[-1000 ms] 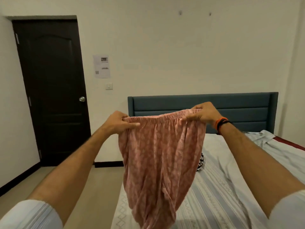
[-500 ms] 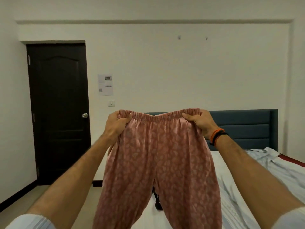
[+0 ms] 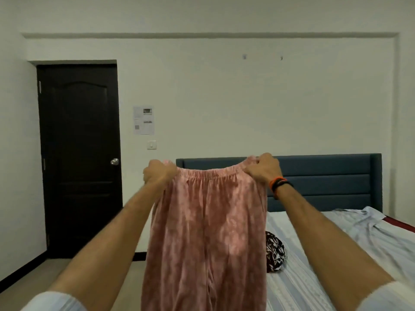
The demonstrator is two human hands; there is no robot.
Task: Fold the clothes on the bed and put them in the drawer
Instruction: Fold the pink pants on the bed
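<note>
Left hand (image 3: 160,175) and right hand (image 3: 262,169), fingers curled tight on the waistband, hold pink trousers (image 3: 206,239) hanging below over the bed (image 3: 314,254); keeping both corners level should align the legs.

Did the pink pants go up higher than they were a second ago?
Yes. The pink pants went up a little: their waistband, held by the left hand and right hand, now reaches the top edge of the blue headboard instead of sitting below it.
</note>
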